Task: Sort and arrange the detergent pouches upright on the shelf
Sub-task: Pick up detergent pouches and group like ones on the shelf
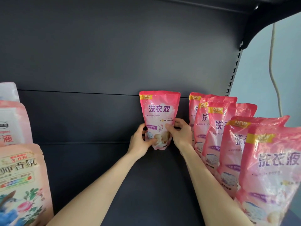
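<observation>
Dark shelf [91, 168] with back panel [114, 54]; a row of pink pouches [231, 144] stands leaning along its right side, pale pouches [21, 176] at its left edge. Between them, at the rear, a single pink pouch [159, 115] is held upright before the panel, left-hand grip [141, 142] and right-hand grip [180, 134] each curled round its lower sides, thumbs on the front. Step in hand: seating this pouch. Next move likely calls for a flat-settled base, then a slow release lest it topple

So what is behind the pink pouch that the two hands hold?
The dark back panel shows around the held pouch; no other pouch appears there. The strip directly behind it is covered.
</observation>
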`<state>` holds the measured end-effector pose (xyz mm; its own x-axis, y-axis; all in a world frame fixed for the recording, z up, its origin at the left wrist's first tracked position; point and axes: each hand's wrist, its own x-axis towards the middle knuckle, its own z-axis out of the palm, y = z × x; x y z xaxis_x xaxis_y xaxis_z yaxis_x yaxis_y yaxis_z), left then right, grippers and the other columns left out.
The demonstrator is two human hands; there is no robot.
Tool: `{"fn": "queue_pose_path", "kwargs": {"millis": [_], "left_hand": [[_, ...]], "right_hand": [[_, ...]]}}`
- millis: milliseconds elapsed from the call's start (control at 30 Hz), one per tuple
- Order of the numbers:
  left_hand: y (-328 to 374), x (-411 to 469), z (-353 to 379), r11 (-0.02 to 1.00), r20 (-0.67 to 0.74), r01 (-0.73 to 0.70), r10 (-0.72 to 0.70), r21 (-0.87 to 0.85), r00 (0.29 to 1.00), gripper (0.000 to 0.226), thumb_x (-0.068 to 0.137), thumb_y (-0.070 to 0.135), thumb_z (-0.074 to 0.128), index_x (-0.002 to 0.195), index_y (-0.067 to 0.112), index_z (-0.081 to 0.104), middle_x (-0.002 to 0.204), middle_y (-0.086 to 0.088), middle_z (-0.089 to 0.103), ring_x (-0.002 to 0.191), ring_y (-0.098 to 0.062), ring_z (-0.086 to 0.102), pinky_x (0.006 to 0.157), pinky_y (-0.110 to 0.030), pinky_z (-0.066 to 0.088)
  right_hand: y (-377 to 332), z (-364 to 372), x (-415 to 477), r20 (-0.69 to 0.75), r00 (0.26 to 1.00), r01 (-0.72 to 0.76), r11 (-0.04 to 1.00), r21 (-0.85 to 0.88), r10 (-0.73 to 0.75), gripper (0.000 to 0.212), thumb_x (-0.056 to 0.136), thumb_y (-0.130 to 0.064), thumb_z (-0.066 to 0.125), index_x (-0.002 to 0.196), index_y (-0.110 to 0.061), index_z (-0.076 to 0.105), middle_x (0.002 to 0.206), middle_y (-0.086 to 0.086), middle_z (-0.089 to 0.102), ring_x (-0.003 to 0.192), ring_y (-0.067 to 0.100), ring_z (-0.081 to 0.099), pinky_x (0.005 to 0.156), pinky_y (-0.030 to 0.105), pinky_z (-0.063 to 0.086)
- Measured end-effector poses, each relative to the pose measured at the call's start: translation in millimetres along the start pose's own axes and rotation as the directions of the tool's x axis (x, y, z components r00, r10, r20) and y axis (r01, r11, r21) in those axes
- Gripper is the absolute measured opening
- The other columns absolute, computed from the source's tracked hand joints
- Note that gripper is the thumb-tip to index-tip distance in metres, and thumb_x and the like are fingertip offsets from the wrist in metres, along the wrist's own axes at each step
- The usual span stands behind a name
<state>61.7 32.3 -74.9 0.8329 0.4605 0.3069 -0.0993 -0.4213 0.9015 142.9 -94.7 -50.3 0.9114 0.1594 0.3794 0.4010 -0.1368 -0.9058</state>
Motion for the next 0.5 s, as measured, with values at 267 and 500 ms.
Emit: {"fn": "queue_pose_path", "kwargs": {"millis": [267, 500], "left_hand": [[13, -8, -10, 0.979, 0.089, 0.051, -0.070, 0.196, 0.994, 0.056, 0.085, 0.024, 0.069, 0.136, 0.020, 0.045, 0.125, -0.003, 0.061, 0.114, -0.020, 0.058, 0.091, -0.029, 0.045], [44, -27, -34, 0.895, 0.093, 0.019, -0.068, 0.445, 0.993, 0.048, 0.084, 0.029, 0.068, 0.129, 0.019, 0.052, 0.128, -0.005, 0.058, 0.113, -0.026, 0.056, 0.089, -0.035, 0.047]], "right_hand": [[-16, -10, -7, 0.066, 0.996, -0.045, 0.980, -0.192, 0.058, 0.047, 0.088, -0.019, 0.065, 0.132, -0.014, 0.049, 0.124, 0.008, 0.061, 0.111, 0.024, 0.058, 0.084, 0.029, 0.045], [-44, -23, -31, 0.157, 0.988, 0.071, 0.897, -0.436, -0.002, 0.040, 0.089, -0.014, 0.061, 0.128, -0.010, 0.052, 0.124, 0.009, 0.060, 0.112, 0.026, 0.057, 0.083, 0.030, 0.046]]}}
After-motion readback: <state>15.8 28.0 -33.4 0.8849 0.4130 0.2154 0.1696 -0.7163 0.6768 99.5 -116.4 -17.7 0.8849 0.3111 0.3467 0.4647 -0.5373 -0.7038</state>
